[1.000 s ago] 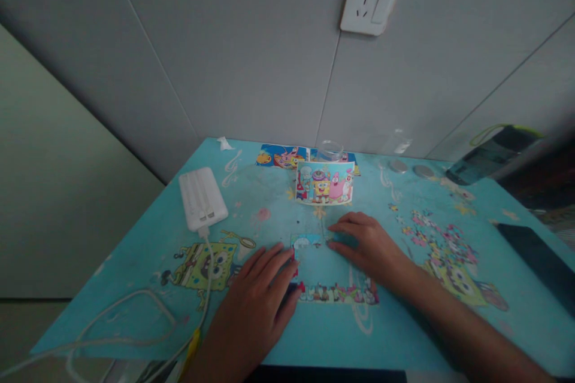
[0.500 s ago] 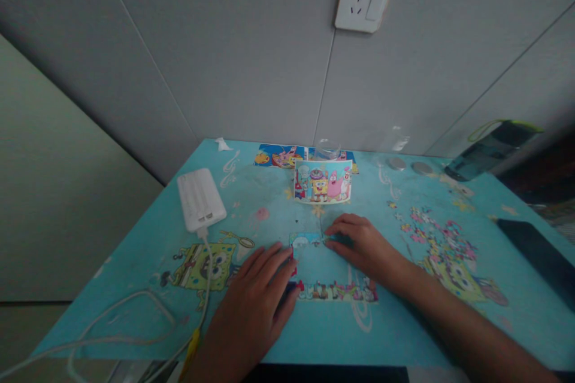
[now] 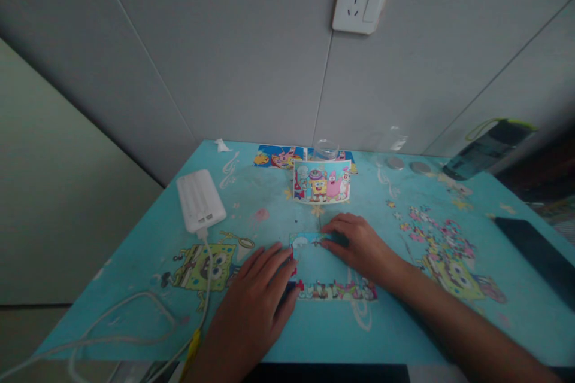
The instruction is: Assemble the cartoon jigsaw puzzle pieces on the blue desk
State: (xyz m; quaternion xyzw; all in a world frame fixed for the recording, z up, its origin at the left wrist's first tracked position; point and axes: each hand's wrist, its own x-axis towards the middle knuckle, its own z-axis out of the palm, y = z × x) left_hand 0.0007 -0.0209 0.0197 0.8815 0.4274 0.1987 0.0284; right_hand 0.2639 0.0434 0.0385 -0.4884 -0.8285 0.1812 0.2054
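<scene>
A partly assembled jigsaw puzzle (image 3: 332, 292) lies flat on the table, with a bottom row, part of a left side and a stretch of top edge. My left hand (image 3: 263, 284) rests palm down over its left edge, fingers stretched out. At the top edge, my right hand (image 3: 353, 242) has thumb and fingertips curled around a small jigsaw puzzle piece (image 3: 329, 237), mostly covered by the fingers. Behind the hands stands a cartoon picture card (image 3: 322, 182), upright and slightly bowed. Loose puzzle pieces (image 3: 442, 233) are scattered to the right.
A white power bank (image 3: 200, 200) with a cable (image 3: 209, 275) lies at left. Toward the wall are a clear round container (image 3: 326, 148), a blue printed sheet (image 3: 278, 156) and two round lids (image 3: 420, 167). A dark bottle (image 3: 487, 149) and black flat object (image 3: 536, 254) are at right.
My right hand's fingertips have shifted very slightly left along the puzzle's top edge. My left hand stays in place.
</scene>
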